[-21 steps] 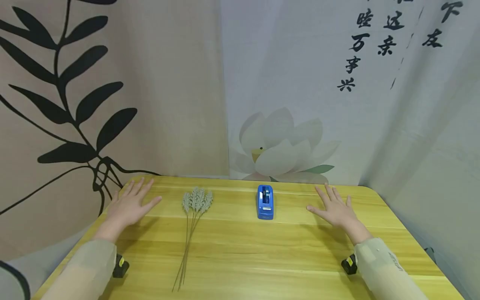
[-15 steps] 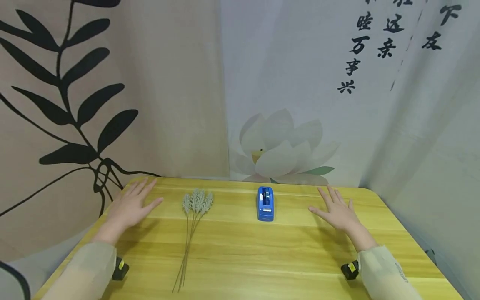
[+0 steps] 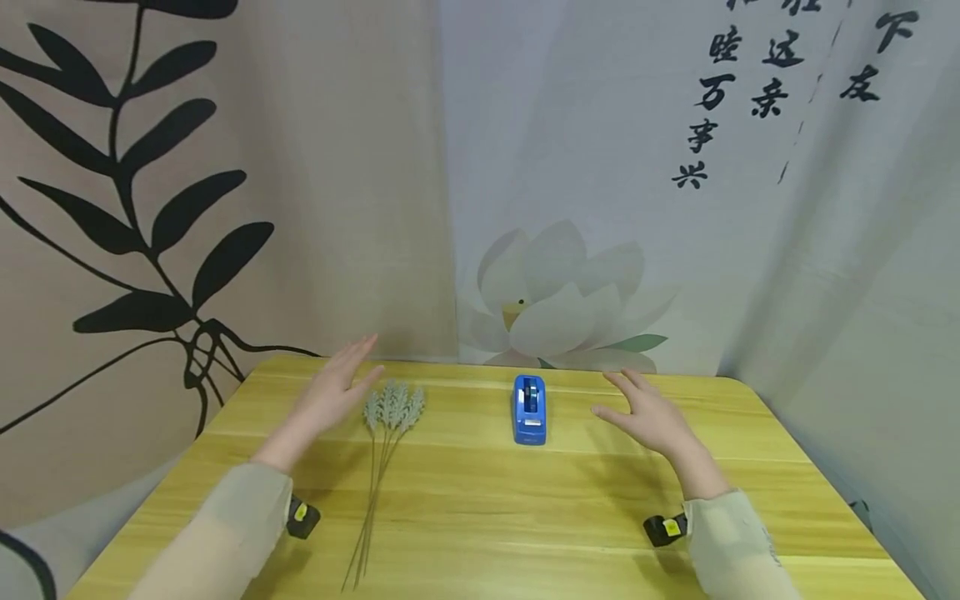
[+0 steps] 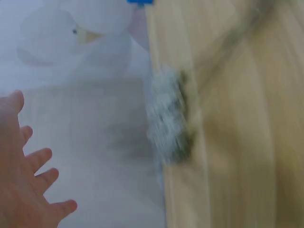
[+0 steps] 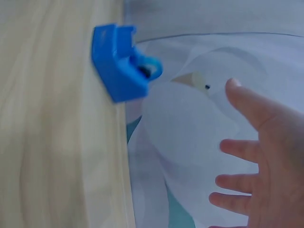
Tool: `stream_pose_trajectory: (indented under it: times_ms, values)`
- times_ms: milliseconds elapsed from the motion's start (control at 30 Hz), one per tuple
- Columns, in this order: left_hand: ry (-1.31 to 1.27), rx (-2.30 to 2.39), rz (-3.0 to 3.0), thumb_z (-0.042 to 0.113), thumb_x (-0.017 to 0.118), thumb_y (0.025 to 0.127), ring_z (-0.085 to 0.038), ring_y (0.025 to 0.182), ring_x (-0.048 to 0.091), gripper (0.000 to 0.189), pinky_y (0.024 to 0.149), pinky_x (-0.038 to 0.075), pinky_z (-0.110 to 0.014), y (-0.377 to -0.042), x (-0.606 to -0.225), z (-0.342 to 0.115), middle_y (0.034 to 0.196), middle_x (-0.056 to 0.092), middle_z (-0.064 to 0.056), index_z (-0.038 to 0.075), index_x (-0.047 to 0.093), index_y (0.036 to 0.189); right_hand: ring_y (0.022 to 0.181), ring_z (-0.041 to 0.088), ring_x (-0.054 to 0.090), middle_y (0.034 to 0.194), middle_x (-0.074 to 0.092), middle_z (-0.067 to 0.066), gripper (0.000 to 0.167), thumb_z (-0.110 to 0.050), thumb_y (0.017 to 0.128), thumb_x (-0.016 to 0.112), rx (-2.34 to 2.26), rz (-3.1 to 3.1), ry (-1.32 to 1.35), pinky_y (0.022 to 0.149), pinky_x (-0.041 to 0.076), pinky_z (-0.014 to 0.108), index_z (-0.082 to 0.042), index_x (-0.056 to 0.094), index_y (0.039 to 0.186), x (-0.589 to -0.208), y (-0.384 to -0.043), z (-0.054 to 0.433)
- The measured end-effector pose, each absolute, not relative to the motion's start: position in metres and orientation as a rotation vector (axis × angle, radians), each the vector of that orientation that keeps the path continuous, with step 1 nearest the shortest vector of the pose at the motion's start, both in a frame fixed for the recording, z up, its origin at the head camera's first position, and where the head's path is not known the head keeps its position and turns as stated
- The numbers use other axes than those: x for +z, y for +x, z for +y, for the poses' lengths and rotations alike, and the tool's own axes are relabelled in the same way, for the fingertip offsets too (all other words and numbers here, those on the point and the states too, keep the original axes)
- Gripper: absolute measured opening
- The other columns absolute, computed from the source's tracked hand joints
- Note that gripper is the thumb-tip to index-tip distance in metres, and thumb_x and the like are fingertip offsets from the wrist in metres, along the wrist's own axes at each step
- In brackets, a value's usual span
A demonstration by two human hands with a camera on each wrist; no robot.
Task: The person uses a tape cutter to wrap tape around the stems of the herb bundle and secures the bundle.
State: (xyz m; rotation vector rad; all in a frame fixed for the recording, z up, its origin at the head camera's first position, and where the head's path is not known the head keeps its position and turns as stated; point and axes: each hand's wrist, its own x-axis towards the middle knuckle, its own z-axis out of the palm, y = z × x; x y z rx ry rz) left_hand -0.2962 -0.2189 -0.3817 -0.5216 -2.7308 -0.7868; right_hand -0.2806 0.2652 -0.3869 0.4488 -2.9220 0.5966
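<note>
A bunch of dried flower stems with pale grey-green heads [image 3: 393,406] lies on the wooden table, left of the middle, its stalks pointing toward me. My left hand [image 3: 327,400] hovers just left of the flower heads, fingers extended, holding nothing. In the left wrist view the flower heads [image 4: 167,116] are blurred and apart from the fingers. A blue tape dispenser [image 3: 529,410] stands near the table's far edge. To its right my right hand [image 3: 651,415] is held in the air with fingers spread and nothing in it. The right wrist view shows the dispenser [image 5: 118,64] apart from that hand.
The yellowish wooden table [image 3: 465,517] ends at a far edge against a hanging cloth [image 3: 360,183] printed with leaves, a lotus and characters. Black wrist cameras [image 3: 303,517] sit below both forearms. A dark curved object [image 3: 33,562] shows at the lower left.
My left hand has moved right, toward the flower heads. My right hand has shifted a little left, toward the tape dispenser. The flowers and the dispenser have stayed in place.
</note>
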Motion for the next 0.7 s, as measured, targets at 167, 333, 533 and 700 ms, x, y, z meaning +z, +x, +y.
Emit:
stream_pose_trajectory:
  times_ms: [167,333,533,700]
  values:
    - [-0.586,-0.974,-2.683,0.047,0.037,0.103,-0.038,0.145,0.010,0.063,0.112,0.008,-0.063,-0.304,-0.382,-0.181,0.159,0.019,-0.009,0.019,0.018,0.156,0.133,0.050,0.032,0.151,0.029,0.027,0.067,-0.050,0.094,0.058,0.773,-2.888,0.459,0.100,0.032,0.067,-0.004,0.048,0.141,-0.391,-0.287,0.246]
    - [-0.598,-1.236,-2.668,0.049,0.038,0.102,-0.036,0.145,0.011,0.062,0.108,0.012,-0.068,-0.307,-0.392,-0.141,0.160,0.017,-0.004,0.024,0.019,0.156,0.133,0.047,0.034,0.146,0.038,0.026,0.053,-0.034,0.094,0.063,1.007,-2.824,0.451,0.104,0.031,0.063,-0.002,0.054,0.136,-0.400,-0.294,0.229]
    - [-0.528,-1.492,-2.652,0.046,0.044,0.101,-0.038,0.142,0.022,0.061,0.107,0.020,-0.066,-0.313,-0.412,-0.092,0.158,0.023,-0.006,0.028,0.023,0.155,0.123,0.039,0.049,0.132,0.056,0.018,0.042,-0.027,0.095,0.063,1.284,-2.748,0.304,0.100,0.041,0.055,-0.002,0.060,0.128,-0.417,-0.303,0.210]
    - [-0.448,-1.606,-2.652,0.046,0.046,0.100,-0.036,0.141,0.025,0.060,0.110,0.020,-0.061,-0.317,-0.434,-0.060,0.157,0.027,-0.006,0.026,0.027,0.154,0.112,0.033,0.058,0.123,0.063,0.016,0.039,-0.026,0.095,0.062,1.475,-2.679,0.147,0.094,0.047,0.049,0.001,0.063,0.124,-0.429,-0.306,0.195]
